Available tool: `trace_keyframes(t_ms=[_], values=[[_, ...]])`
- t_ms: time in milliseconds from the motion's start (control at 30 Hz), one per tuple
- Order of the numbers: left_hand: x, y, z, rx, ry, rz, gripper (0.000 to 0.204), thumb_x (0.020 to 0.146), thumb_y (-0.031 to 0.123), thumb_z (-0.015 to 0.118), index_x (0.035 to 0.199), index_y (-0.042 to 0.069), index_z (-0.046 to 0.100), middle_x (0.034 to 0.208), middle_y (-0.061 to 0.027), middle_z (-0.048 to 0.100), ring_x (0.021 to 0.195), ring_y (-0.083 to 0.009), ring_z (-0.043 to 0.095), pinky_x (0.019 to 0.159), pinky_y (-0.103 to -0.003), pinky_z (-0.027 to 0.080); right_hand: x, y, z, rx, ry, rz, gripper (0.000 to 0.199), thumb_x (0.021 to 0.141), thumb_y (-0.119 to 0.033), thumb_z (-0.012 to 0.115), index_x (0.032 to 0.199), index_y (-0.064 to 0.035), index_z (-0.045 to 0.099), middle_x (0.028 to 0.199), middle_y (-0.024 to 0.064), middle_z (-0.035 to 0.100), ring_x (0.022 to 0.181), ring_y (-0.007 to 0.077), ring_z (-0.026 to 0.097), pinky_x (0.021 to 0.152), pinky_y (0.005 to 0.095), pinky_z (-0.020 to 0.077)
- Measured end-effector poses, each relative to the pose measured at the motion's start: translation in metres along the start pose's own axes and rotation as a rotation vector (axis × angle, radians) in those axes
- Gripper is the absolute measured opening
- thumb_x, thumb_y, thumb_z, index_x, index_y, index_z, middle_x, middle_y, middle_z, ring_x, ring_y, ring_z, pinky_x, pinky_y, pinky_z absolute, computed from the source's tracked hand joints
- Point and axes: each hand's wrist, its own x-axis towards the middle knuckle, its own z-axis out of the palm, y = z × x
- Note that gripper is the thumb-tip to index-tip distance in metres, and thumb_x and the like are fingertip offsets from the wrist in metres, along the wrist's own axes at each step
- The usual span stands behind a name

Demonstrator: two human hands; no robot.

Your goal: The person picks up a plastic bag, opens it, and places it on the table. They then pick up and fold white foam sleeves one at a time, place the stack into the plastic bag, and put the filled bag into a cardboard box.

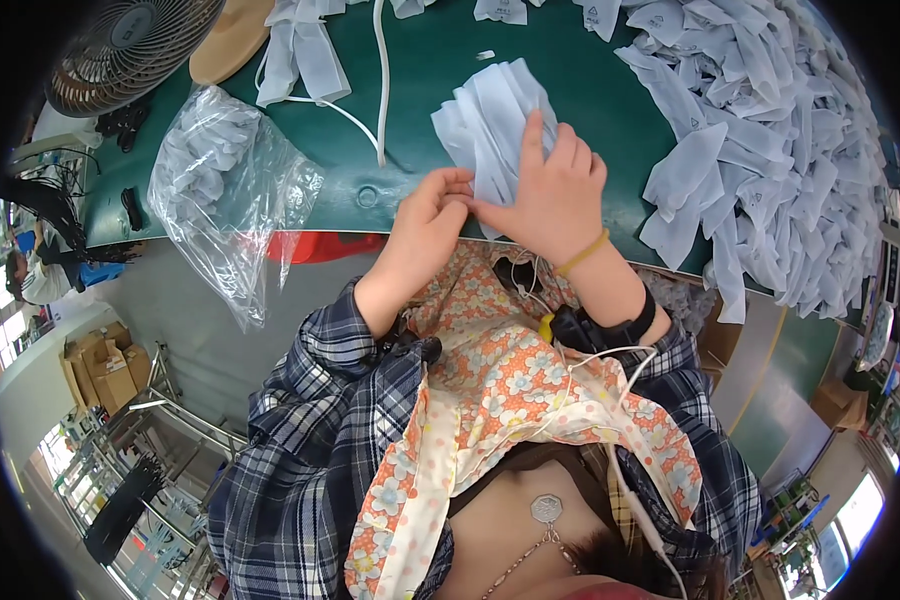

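A fanned stack of translucent white plastic bags (490, 120) lies over the near part of the green table, its folded sleeves overlapping like a hand of cards. My left hand (425, 232) is closed in a pinch at the stack's near left edge, fingertips meeting the thumb of the other hand. Across the right side of the stack rests my right hand (560, 195), its index finger stretched along the bags and the other fingers bent around their edge. What lies beneath its palm is hidden.
A large heap of similar bags (770, 150) covers the table's right side and hangs over its edge. To the left are a clear plastic sack (225, 180) with white pieces inside, a white cable (382, 90), a fan (130, 45) and the green table (420, 60).
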Motion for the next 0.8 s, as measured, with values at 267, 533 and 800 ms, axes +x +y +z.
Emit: trace_keyframes(t_ms=[267,533,800], values=[[0.015,0.045,-0.003,1.239,-0.088,0.766,0.066,0.065,0.017,0.07,0.125,0.007,0.046,0.126,-0.0109,0.044,0.113,-0.0305,0.047,0.092,-0.044,0.041,0.008,0.04,0.002,0.173,-0.09,-0.382,0.09,0.053,-0.041,0.071,0.129,-0.0032,0.04,0.121,0.0212,0.042,0.111,0.0341,0.043,0.088,0.0507,0.036],[0.061,0.035,-0.013,1.293,-0.304,0.691,0.095,0.049,0.029,0.077,0.132,0.009,0.037,0.128,-0.0139,0.042,0.123,-0.0328,0.038,0.101,-0.049,0.033,0.003,0.055,-0.013,0.118,-0.121,-0.588,0.079,0.06,-0.037,0.07,0.131,-0.0161,0.043,0.138,0.0215,0.031,0.124,0.0392,0.034,0.096,0.0471,0.0342],[0.059,0.035,-0.01,1.255,-0.261,0.774,0.089,0.049,0.022,0.073,0.129,0.003,0.038,0.124,-0.0166,0.043,0.118,-0.0357,0.041,0.098,-0.044,0.038,0.007,0.07,0.012,0.269,0.018,-0.72,0.059,0.063,-0.038,0.073,0.118,-0.0239,0.057,0.135,0.0213,0.037,0.121,0.0423,0.037,0.094,0.0462,0.0364]])
